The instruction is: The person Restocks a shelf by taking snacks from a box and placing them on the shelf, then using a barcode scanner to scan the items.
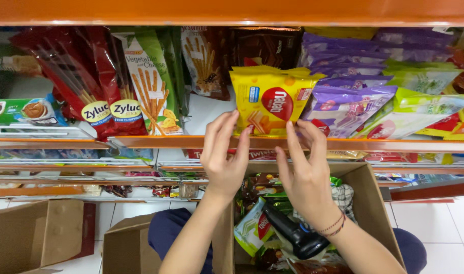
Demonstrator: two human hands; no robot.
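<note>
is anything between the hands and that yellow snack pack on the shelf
Nothing visible: the left hand and right hand both have fingers on the lower edge of the yellow snack pack.

— How are the arms placed?
— Both forearms reach up and forward from the bottom edge, bare.
— The left hand (pixel 224 155)?
— Raised, back to the camera, fingers extended upward and slightly spread.
— And the right hand (pixel 305 170)?
— Alongside, fingers lifted and curled, thin cords around the wrist.
</note>
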